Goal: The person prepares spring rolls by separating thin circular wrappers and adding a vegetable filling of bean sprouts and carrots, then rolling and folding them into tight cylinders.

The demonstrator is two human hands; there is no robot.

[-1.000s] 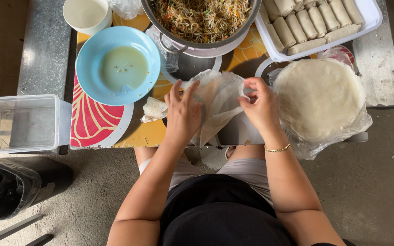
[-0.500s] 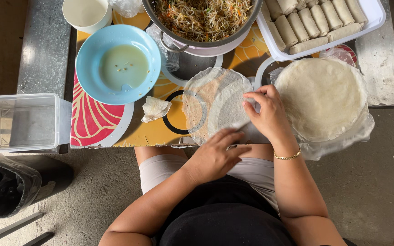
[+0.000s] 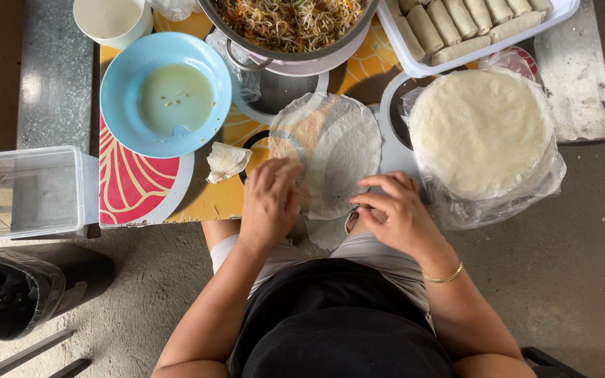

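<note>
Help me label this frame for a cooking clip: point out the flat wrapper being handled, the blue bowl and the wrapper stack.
flat wrapper (image 3: 337, 143), head view, on its bare middle above the hands.
blue bowl (image 3: 122, 77), head view, on its inner left wall.
wrapper stack (image 3: 481, 129), head view, on the centre of the top sheet.

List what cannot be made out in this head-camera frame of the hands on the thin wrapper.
- Head view: the near edge of the thin wrapper is covered by the left hand and right hand.
- The noodle pot, white cup and tray of finished rolls are cut off by the top edge.
- The clear box runs off the left edge.
- The specks in the blue bowl are too small to identify.
</note>
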